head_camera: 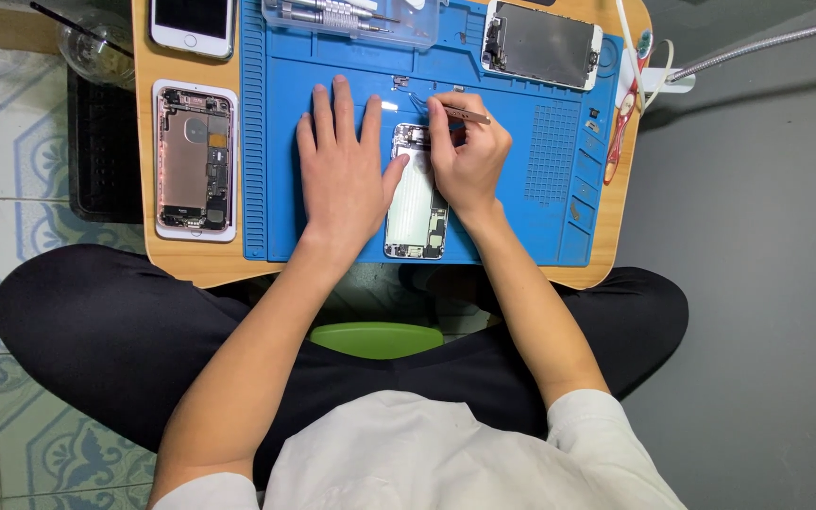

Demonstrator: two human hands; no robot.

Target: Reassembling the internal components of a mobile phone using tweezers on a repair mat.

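Flat and spread, my left hand [344, 175] presses the blue silicone work mat [521, 189] beside the opened silver phone body [416, 194], while my right hand [467, 156] just beyond pinches thin metal tweezers [460, 113] over its top end, thin, fragile, best steadied by its edges.

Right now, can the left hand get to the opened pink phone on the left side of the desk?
Probably yes. The left hand lies flat on the blue mat, holding nothing, and bare mat and wood lie between it and the opened pink phone.
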